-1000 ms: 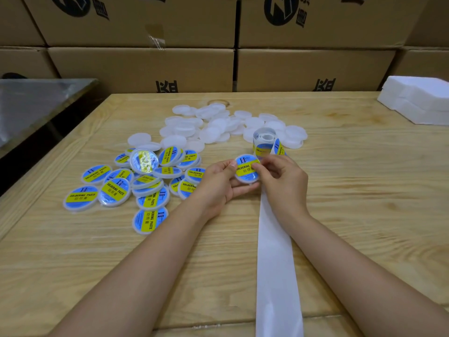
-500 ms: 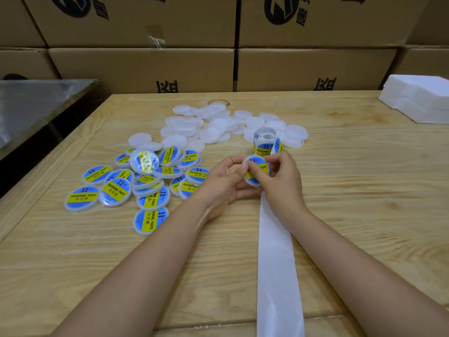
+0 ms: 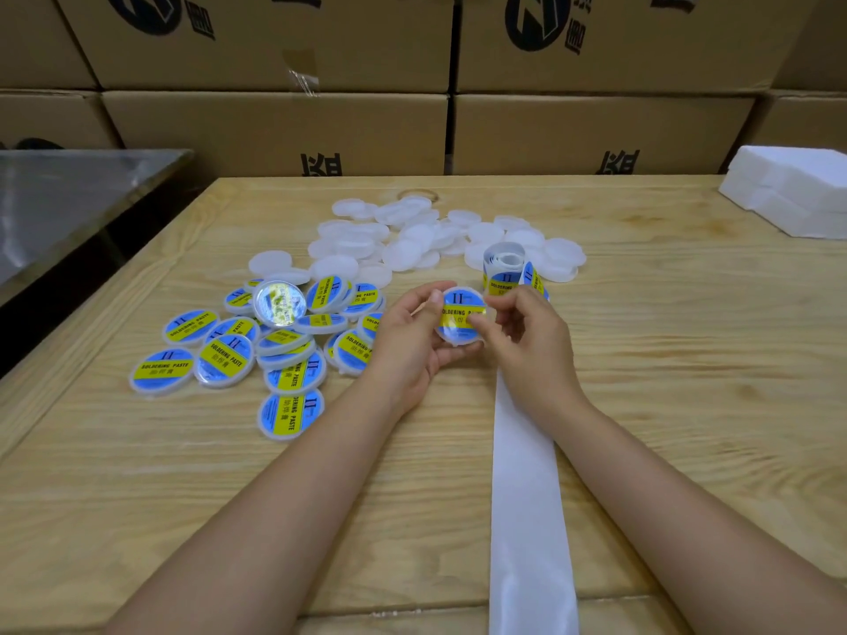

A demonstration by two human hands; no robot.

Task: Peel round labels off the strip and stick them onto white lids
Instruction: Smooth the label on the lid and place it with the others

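At the near edge of the pale wooden table (image 3: 687, 382), a long white glossy backing strip (image 3: 527, 520) lies flat and bare, running forward under the right hand (image 3: 534, 350). The spent length seems to be paid out toward the person so that fresh labels are within reach.

Just above the table, between both hands, is a white round plastic lid (image 3: 458, 339), tilted toward the face, with a round blue-and-yellow label (image 3: 460, 313) covering its top. The left hand (image 3: 410, 348) cradles the lid from the left, thumb on the upper left rim and fingers curled beneath. The right hand pinches the right edge, its thumb tip pressed on the yellow band, probably smoothing the label down. Holding the lid up and tilted likely lets the person check that the label sits centred.

Just beyond the right hand stands the coiled roll of labels (image 3: 502, 268), the next one lifting at its side. To the left lies a heap of labelled lids (image 3: 229, 359) with one silvery disc (image 3: 279, 302) among them. Farther back, a pile of plain white lids (image 3: 408, 240) waits, apart from the finished ones.

A stack of white foam blocks (image 3: 793, 194) sits at the far right corner and a grey metal tabletop (image 3: 68, 199) at the left. Brown printed cardboard boxes (image 3: 275, 130) wall the room behind.
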